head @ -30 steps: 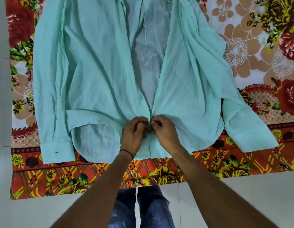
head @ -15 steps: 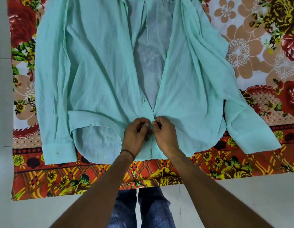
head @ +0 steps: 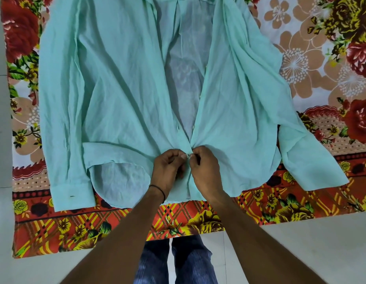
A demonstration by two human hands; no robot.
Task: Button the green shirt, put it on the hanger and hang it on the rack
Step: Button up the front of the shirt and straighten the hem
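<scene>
The green shirt [head: 120, 95] lies open, hem towards the near edge of the floral cloth [head: 313, 64]. Above the hem, the left hand [head: 167, 171] and right hand [head: 205, 171] each pinch a front edge, drawn together at a small button [head: 188, 155].

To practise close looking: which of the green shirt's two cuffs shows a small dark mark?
On the green shirt, the left cuff, ending the straight-lying sleeve; the right cuff, on the outward-angled sleeve, looks plain.

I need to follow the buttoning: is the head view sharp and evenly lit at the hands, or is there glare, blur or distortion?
Head view: soft, even light, no glare; left hand, right hand and the button between them are sharp; the thin green shirt lets the floral sheet show through; the wide angle slightly bows the sheet's edges near the sides.
</scene>
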